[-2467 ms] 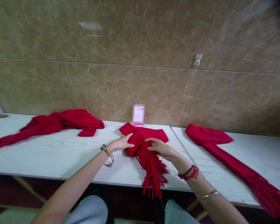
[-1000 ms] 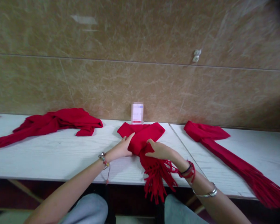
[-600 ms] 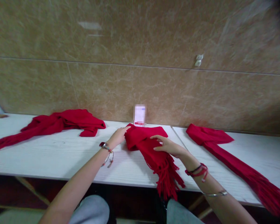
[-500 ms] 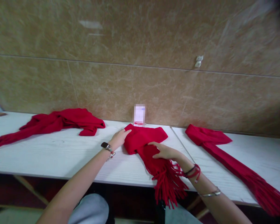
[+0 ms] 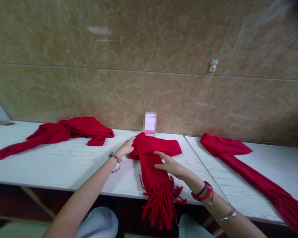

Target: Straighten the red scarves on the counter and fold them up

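A red fringed scarf lies partly folded on the white table, its tasselled end hanging over the front edge. My left hand grips the folded part at its left edge, fingers curled on the cloth. My right hand rests on the strip running toward me, fingers stretched out flat on the cloth. Both wrists carry bracelets.
Another red scarf lies bunched at the left of the table. A third red scarf stretches along the right table toward the front right corner. A small blurred card stands against the marble wall. A seam splits the two tabletops.
The scarf's hanging strip has swung from pointing right-down to straight toward me. My right hand shifted slightly left with it. My left hand stayed at the folded part's left edge.
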Demonstrator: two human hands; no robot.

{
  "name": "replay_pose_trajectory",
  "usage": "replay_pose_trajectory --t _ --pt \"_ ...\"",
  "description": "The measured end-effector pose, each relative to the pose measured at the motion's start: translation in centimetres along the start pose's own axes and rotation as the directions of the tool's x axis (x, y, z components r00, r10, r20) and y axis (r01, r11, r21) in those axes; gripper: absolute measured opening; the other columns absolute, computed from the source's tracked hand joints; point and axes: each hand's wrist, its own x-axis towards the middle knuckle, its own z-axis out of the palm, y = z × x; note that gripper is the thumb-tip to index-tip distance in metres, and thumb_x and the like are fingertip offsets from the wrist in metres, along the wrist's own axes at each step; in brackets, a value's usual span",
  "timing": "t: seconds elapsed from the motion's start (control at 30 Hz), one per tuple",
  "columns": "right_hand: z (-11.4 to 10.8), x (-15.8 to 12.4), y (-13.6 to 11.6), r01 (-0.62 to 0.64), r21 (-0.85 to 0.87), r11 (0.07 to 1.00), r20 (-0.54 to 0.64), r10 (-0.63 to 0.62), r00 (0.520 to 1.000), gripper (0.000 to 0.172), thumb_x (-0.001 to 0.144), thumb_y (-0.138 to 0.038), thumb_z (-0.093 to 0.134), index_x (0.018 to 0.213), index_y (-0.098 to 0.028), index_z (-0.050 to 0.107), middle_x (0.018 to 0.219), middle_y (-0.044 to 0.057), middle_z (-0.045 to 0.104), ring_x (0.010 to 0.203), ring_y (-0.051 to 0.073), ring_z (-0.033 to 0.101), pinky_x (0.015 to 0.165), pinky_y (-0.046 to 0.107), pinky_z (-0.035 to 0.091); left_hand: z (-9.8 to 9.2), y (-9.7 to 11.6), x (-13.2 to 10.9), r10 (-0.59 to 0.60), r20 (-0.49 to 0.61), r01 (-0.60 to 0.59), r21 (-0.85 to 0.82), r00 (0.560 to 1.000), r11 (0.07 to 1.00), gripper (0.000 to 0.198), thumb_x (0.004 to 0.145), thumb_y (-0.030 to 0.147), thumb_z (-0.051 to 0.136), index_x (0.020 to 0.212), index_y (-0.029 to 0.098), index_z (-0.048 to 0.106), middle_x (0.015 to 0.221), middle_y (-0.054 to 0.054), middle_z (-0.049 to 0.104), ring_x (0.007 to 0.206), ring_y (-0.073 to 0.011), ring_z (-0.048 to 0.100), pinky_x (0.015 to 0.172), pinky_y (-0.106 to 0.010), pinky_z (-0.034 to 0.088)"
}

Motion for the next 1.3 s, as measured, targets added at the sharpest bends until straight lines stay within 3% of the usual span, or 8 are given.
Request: replay_pose_trajectory --t 0.17,0.3,0.43,0.6,0.83,0.97,1.13,1.3 --pt "-2.1 0.5 -0.1 0.125 -0.444 0.887 0.102 -0.089 0.991 0.038 0.082 -0.028 0.050 0.119 -0.020 0.055 0.100 0.008 0.066 0.084 0.021 0.063 0.078 0.033 0.047 -0.2 2.8 -3.7 0.127 -0.068 -0.097 0.334 0.990 0.938 0.057 0.083 0.032 0.049 0.135 0.018 0.032 0.129 -0.017 0.038 0.115 -0.0301 0.044 0.095 -0.041 0.035" --pt "-6.6 1.9 1.8 -0.094 -0.706 0.702 -0.230 -0.103 0.968 0.035 0.085 -0.028 0.046 0.117 -0.016 0.056 0.105 0.016 0.063 0.091 0.025 0.061 0.079 0.034 0.044 0.5 4.7 -5.6 0.255 0.361 -0.360 0.261 0.897 0.896 0.071 0.075 0.053 0.056 0.137 0.031 0.028 0.147 -0.010 0.011 0.133 -0.0358 0.012 0.103 -0.050 0.020" --pt "-8.8 3.3 5.3 -0.286 -0.657 0.697 -0.386 0.014 0.922 0.051 0.078 -0.023 0.055 0.127 -0.013 0.046 0.093 0.013 0.065 0.086 0.023 0.062 0.075 0.033 0.045 1.2 4.4 -5.2 0.189 0.528 -0.356 0.235 0.828 0.905 0.066 0.079 0.055 0.050 0.137 0.038 0.023 0.150 -0.004 -0.004 0.133 -0.0387 -0.009 0.100 -0.061 0.009" --pt "-10.1 5.8 7.0 -0.235 -0.519 0.822 -0.438 -0.019 0.899 0.053 0.068 -0.011 0.056 0.119 -0.022 0.053 0.082 0.001 0.066 0.073 0.016 0.061 0.066 0.025 0.046 0.8 3.5 -3.8 0.225 0.576 -0.403 0.202 0.786 0.893 0.062 0.075 0.051 0.058 0.132 0.040 0.035 0.150 -0.001 -0.008 0.132 -0.0379 -0.011 0.102 -0.059 0.007" --pt "-11.1 7.0 7.6 -0.333 -0.593 0.733 -0.458 0.033 0.888 0.053 0.066 -0.005 0.052 0.118 -0.016 0.055 0.083 0.005 0.066 0.079 0.019 0.061 0.073 0.028 0.045 0.6 3.8 -4.2 0.284 0.591 -0.463 0.173 0.755 0.870 0.058 0.073 0.049 0.062 0.127 0.040 0.043 0.149 0.003 -0.011 0.132 -0.0373 -0.012 0.104 -0.055 0.009" --pt "-10.3 6.0 6.8 -0.335 -0.659 0.674 -0.495 -0.053 0.867 0.050 0.075 -0.016 0.051 0.125 -0.014 0.048 0.108 0.014 0.059 0.101 0.025 0.055 0.085 0.036 0.042 0.8 4.0 -3.8 0.310 0.451 -0.415 0.153 0.837 0.897 0.069 0.079 0.047 0.056 0.138 0.036 0.023 0.150 -0.004 -0.007 0.135 -0.0320 -0.005 0.107 -0.047 0.013" --pt "-7.6 5.2 4.1 0.000 -0.782 0.623 -0.204 -0.257 0.945 0.050 0.084 -0.027 0.046 0.132 -0.016 0.040 0.136 0.017 0.037 0.125 0.028 0.033 0.099 0.044 0.032 1.8 4.5 -3.2 0.297 0.341 -0.385 0.229 0.892 0.894 0.065 0.082 0.046 0.050 0.139 0.029 0.024 0.150 -0.009 0.000 0.135 -0.0308 -0.004 0.105 -0.052 0.012" --pt "-4.4 4.7 4.3 0.121 -0.801 0.587 0.160 0.016 0.987 0.053 0.086 -0.033 0.045 0.137 -0.025 0.032 0.143 0.012 0.029 0.130 0.034 0.024 0.096 0.057 0.029 2.4 4.2 -3.3 0.242 0.527 -0.387 0.183 0.814 0.904 0.067 0.074 0.052 0.057 0.134 0.036 0.033 0.149 -0.007 0.002 0.133 -0.0367 -0.005 0.100 -0.060 0.010"
